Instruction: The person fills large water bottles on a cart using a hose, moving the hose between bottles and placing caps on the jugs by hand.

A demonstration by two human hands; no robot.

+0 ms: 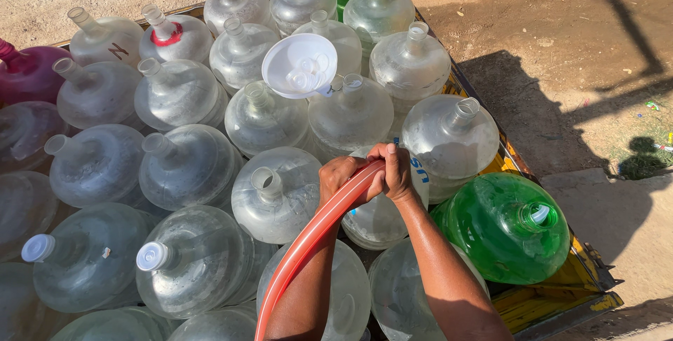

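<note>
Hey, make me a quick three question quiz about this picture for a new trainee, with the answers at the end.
1. True or false: both hands grip the orange-red hose.
2. The white funnel rests: A) on the ground, B) among the clear jugs, C) in the left hand.
3. What colour is the tilted jug beside the right hand?

Key:
1. True; the hands close around the hose above a clear jug.
2. B.
3. Green.
</note>
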